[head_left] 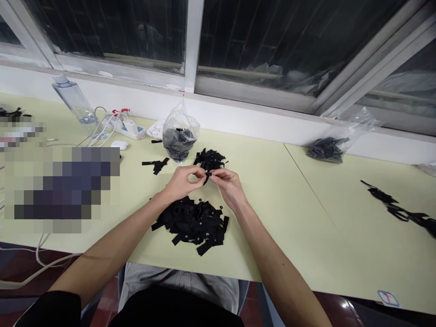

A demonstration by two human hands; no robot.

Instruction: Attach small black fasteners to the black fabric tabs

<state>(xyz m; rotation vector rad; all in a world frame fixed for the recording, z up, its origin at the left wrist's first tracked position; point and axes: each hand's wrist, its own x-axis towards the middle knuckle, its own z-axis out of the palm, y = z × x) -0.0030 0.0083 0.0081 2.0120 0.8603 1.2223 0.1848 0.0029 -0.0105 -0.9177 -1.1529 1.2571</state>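
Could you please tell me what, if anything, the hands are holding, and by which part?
The left hand and right hand pinch a small black fabric strip, apparently near its upper end.

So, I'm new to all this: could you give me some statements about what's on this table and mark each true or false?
1. The left hand and right hand meet at a small black strip. True.
2. The larger black pile lies beyond both hands. False: it's on their near side.
3. The bottle is left of the power strip. True.
4. The clear bag nearest the hands is empty. False: dark pieces show inside.
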